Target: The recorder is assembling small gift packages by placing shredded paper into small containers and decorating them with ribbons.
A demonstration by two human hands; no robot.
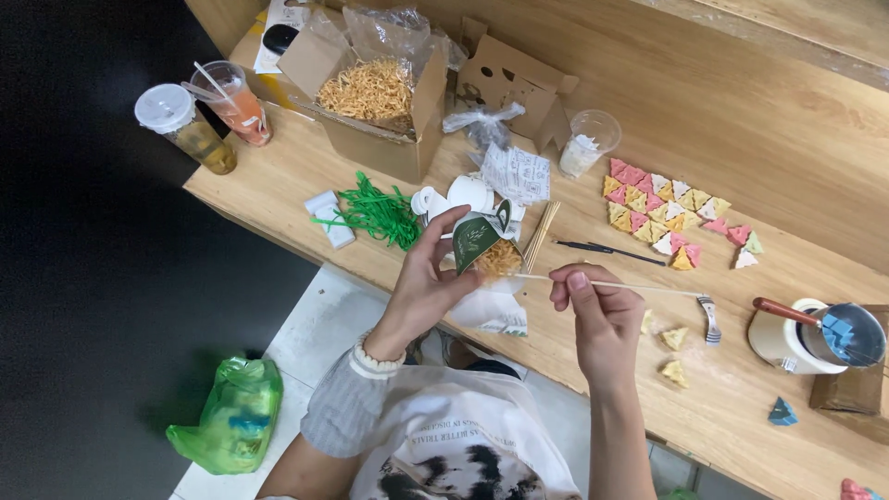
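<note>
Left hand: left hand point(428, 278) is curled around a small green-and-white paper cone point(482, 243), fingers wrapped on its side, thumb up near the rim; the grip is closed on it.
Paper cone: held tilted above the near edge of the wooden table point(796, 139), its open mouth packed with orange-tan shredded filler point(500, 259).
Right hand: right hand point(600, 310) pinches a thin wooden stick point(611, 284) between thumb and fingertips, tightly closed on it.
Stick: lies nearly level, its left end touching the filler at the cone's mouth, its right end reaching toward a small metal clip point(710, 319) on the table.
Behind the cone: a bundle of wooden skewers point(542, 236), white paper pieces and a heap of green paper strips point(378, 215).
Filler supply: an open cardboard box point(375, 88) full of the same shredded filler, at the back of the table.
Drinks: two lidded plastic cups point(208, 111) at the table's far left corner.
Right side: a spread of small pink, yellow and white triangular pieces point(667, 208); a white pot point(815, 338) holding blue material, with a wooden handle.
Floor: a green plastic bag point(227, 417) beside the person's left leg.
</note>
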